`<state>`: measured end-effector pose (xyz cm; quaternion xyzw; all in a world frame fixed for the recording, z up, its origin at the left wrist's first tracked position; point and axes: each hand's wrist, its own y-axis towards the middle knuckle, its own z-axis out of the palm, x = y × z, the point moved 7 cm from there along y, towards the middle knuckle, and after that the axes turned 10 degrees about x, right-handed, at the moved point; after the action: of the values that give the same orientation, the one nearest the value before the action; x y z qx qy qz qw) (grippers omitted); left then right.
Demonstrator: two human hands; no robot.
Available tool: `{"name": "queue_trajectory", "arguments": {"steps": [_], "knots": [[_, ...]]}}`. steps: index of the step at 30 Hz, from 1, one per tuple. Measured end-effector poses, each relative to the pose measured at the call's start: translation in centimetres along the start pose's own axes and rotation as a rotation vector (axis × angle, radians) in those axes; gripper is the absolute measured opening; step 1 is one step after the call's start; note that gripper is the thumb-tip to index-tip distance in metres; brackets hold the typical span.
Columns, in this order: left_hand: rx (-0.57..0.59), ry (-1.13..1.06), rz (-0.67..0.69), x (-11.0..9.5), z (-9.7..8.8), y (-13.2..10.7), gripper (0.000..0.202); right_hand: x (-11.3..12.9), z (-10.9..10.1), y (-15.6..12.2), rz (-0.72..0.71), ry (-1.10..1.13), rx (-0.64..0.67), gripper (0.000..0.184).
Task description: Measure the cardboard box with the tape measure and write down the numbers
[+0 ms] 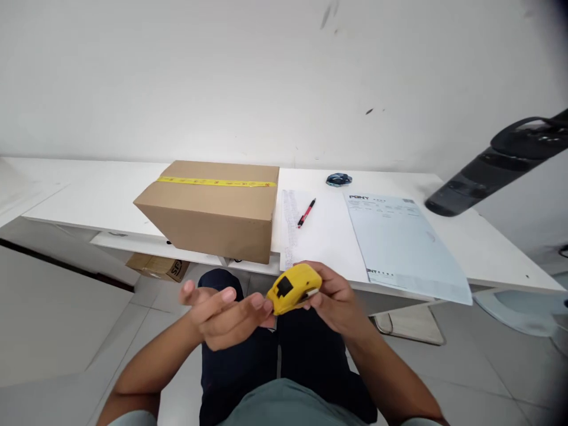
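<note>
My right hand [336, 299] is closed around a yellow tape measure [295, 287] with a black patch on its side, held above my lap in front of the desk edge. My left hand [228, 316] is turned palm up with its fingers stretched out and apart. Its fingertips reach the left end of the tape measure and seem to touch it. No drawn-out blade can be made out. Beyond the hands, a brown cardboard box [213, 204] sealed with yellow printed tape [217, 182] sits on the white desk [97, 183].
Right of the box lie a written sheet of paper [328, 248], a red and black pen [306, 213] and a pale blue plastic mailer [399, 236]. Behind them is a small dark shiny object [339, 179]. A dark bottle [492, 168] stands at right. A smaller carton [155, 266] shows below the desktop.
</note>
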<state>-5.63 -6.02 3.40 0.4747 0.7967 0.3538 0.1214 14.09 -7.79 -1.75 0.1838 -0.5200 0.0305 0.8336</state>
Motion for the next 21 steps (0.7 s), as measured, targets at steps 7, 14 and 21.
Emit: {"name": "queue_trajectory", "arguments": {"steps": [7,14,21], "knots": [[-0.065,0.129,0.234,-2.6,0.2,2.8,0.027,-2.2,-1.5,-1.4,0.009,0.162,-0.218,0.048],[0.046,0.220,0.239,-1.6,-0.5,6.6,0.055,-4.8,-1.3,-2.4,0.072,0.350,-0.192,0.042],[0.418,0.161,-0.229,6.9,-1.8,11.0,0.088,-8.2,0.5,-2.8,0.162,0.540,-0.123,0.036]]}}
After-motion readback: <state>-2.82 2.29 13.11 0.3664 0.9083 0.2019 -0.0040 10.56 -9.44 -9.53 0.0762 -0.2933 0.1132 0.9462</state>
